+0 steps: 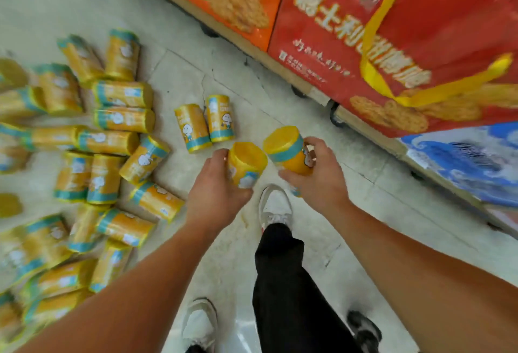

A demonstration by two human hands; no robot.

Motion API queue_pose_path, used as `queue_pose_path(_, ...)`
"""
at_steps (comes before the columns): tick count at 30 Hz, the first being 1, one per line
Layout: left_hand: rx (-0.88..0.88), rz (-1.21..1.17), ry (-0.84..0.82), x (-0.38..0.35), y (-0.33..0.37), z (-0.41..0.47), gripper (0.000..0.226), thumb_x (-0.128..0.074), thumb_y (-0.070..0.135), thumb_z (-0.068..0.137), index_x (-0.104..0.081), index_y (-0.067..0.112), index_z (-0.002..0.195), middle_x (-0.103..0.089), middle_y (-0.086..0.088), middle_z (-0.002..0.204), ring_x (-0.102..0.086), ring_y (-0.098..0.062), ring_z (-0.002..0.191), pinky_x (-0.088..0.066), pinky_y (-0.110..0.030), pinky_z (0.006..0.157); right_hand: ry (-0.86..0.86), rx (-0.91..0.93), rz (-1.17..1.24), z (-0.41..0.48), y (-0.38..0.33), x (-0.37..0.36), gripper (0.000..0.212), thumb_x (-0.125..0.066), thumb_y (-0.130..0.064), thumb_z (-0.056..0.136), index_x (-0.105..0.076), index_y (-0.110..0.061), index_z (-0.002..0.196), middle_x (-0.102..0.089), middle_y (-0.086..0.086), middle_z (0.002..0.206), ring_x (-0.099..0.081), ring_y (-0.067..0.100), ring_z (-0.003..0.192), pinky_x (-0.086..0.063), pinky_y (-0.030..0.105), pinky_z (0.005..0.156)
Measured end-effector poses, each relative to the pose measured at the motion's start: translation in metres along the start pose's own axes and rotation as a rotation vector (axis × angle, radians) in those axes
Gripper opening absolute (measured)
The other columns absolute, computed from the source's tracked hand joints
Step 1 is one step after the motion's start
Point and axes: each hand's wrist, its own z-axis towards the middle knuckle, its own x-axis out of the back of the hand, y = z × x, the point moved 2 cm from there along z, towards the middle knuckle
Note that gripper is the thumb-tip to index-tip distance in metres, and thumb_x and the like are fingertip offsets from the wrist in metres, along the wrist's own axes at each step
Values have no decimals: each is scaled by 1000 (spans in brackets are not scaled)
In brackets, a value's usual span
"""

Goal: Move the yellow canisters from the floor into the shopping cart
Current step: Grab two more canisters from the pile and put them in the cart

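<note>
Both forearms (134, 291) were bare. Between and just below the left hand (215, 193) and right hand (319, 181) showed a white sneaker (276, 205) with grey panels, under a loose black trouser leg (291, 291). A second white sneaker (199, 322) lay well below the left hand.

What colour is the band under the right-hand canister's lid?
Teal band on the canister, beneath its yellow lid; head view.

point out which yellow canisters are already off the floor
The yellow teal-banded canister gripped by the left hand and the matching canister gripped by the right hand; the rest lie on the pale tiled floor.
</note>
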Motion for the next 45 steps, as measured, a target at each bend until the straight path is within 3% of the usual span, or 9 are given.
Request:
queue_pose_path(5, -123, -325, 17, 106, 134, -106, 65, -85, 25, 60, -48, 39, 112, -65, 16, 101, -64, 1, 88, -55, -32, 81, 197, 48, 353, -134, -104, 122, 67, -84, -49, 62, -49, -46, 119, -62, -7, 116, -63, 14, 104, -54, 39, 89)
queue_pose_path(8, -263, -405, 15, 166, 229, -185, 63, -84, 8, 69, -46, 34, 112, -60, 22, 93, -59, 17, 73, -49, -10, 67, 334, 108, 532, -230, -154, 202, 57, -87, -42, 64, -52, -47, 109, -64, -10, 106, -66, 12, 97, -56, 41, 87)
queue_pose_path(12, -421, -460, -71, 201, 337, -292, 66, -84, 13, 68, -52, 25, 124, -66, 18, 100, -63, 11, 79, -52, -13, 71, 479, 151, 651, -354, -180, 303, 52, -85, -24, 74, -50, -34, 111, -63, -15, 98, -65, 3, 84, -55, 23, 77)
queue_pose_path(15, -482, -510, -163, 189, 396, -361, 64, -82, 20, 62, -55, 29, 120, -69, 16, 99, -67, 0, 86, -55, -22, 77, 575, 111, 658, -426, -162, 368, 60, -85, -31, 74, -52, -25, 124, -66, -3, 112, -69, 10, 92, -58, 32, 84)
queue_pose_path(20, -487, -497, -338, 108, 450, -450, 75, -86, 38, 54, -51, 37, 120, -68, 13, 108, -67, -6, 96, -57, -40, 85, 732, -5, 581, -520, -79, 444, 66, -84, -48, 67, -53, -33, 123, -66, -10, 114, -67, 8, 99, -58, 38, 85)
queue_pose_path(28, -365, -272, -448, -121, 453, -532, 65, -88, 29, 63, -50, 24, 115, -65, 13, 100, -64, 3, 84, -54, -19, 74, 768, -280, 465, -563, 146, 487, 43, -84, -45, 71, -51, -39, 99, -59, -10, 93, -63, 14, 88, -54, 38, 76)
queue_pose_path(32, -243, -146, -362, -240, 425, -545, 54, -87, 26, 65, -51, 24, 106, -62, 14, 89, -59, 4, 73, -43, -5, 57, 644, -412, 358, -534, 273, 490, 53, -79, -61, 64, -49, -36, 99, -62, -11, 91, -64, 18, 90, -53, 38, 79)
queue_pose_path(37, -115, 44, -244, -346, 379, -536, 73, -80, 58, 47, -53, 20, 103, -66, 3, 94, -65, -19, 88, -53, -35, 77, 463, -541, 165, -494, 388, 471, 74, -65, -78, 55, -52, -30, 110, -64, 0, 108, -66, 24, 97, -54, 40, 81)
queue_pose_path(45, -43, 223, -180, -392, 375, -539, 75, -83, 47, 64, -53, 10, 121, -54, -3, 103, -58, -26, 103, -40, -25, 80, 263, -461, -176, -476, 411, 448, 72, -58, -72, 79, -53, -12, 118, -63, 6, 117, -66, 29, 108, -52, 38, 82)
